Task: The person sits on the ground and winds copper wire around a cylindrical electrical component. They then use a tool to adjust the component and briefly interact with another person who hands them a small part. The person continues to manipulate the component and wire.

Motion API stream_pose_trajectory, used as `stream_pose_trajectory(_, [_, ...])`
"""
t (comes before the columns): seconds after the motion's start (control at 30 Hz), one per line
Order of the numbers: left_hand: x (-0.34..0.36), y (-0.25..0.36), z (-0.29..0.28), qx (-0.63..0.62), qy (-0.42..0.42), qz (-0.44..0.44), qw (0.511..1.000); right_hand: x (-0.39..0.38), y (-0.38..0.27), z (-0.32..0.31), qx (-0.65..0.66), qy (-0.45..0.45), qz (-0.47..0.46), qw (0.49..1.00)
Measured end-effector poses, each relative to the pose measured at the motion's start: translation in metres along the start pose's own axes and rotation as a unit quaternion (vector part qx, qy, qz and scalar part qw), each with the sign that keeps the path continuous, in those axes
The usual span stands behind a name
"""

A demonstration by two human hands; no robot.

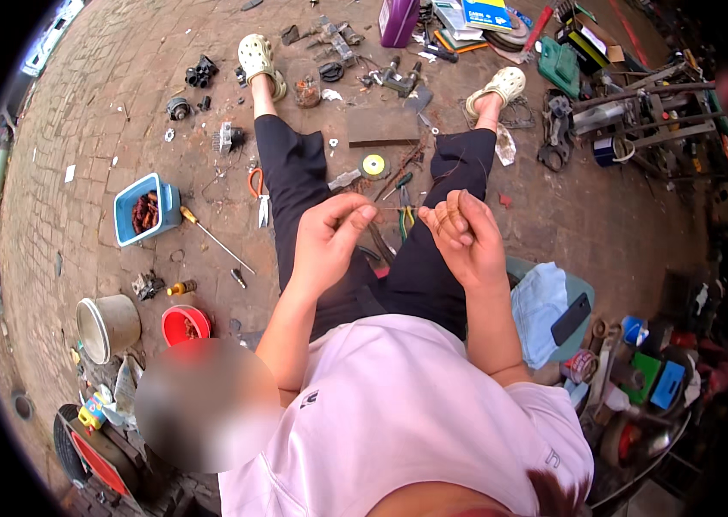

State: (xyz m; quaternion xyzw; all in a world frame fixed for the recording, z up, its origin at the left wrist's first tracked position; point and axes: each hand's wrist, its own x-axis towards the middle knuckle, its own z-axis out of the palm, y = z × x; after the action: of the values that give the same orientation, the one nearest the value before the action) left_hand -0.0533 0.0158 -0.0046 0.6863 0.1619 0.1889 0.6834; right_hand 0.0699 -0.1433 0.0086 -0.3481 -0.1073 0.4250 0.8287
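A thin reddish strand, likely fine copper wire [394,208], stretches between my two hands above my lap. My left hand [329,237] is closed, pinching one end between thumb and forefinger. The other end goes into the curled fingers of my right hand [466,233], which is also closed. Beneath the strand, pliers with yellow-green handles [405,226] lie between my legs, partly hidden. Just beyond them are a yellow disc [373,165] with a dark centre and some tangled wires. Orange-handled scissors [261,203] lie beside my left leg.
To the left stand a blue basket [120,226] of reddish-brown pieces, a screwdriver [219,241], a whitish bucket [93,332] and a red bucket [173,327]. A flat block [383,127] and metal parts lie ahead. Right, a phone [571,319] rests on blue cloth [536,314], near scrap metal [648,121].
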Motion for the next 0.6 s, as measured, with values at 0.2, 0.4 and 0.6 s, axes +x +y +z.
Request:
stream_pose_trajectory(0.2, [-0.001, -0.010, -0.001, 0.026, -0.024, -0.039, 0.999, 0.003, 0.003, -0.007, 0.132, -0.024, 0.023, 0.991])
stream_pose_trajectory(0.4, [0.001, 0.004, 0.006, 0.064, -0.104, -0.037, 0.992, 0.009, -0.006, 0.007, 0.047, -0.054, -0.091, 0.993])
stream_pose_trajectory(0.6, [-0.001, 0.016, 0.010, 0.062, -0.163, -0.025, 0.984, 0.007, 0.008, 0.001, -0.556, -0.071, -0.204, 0.802])
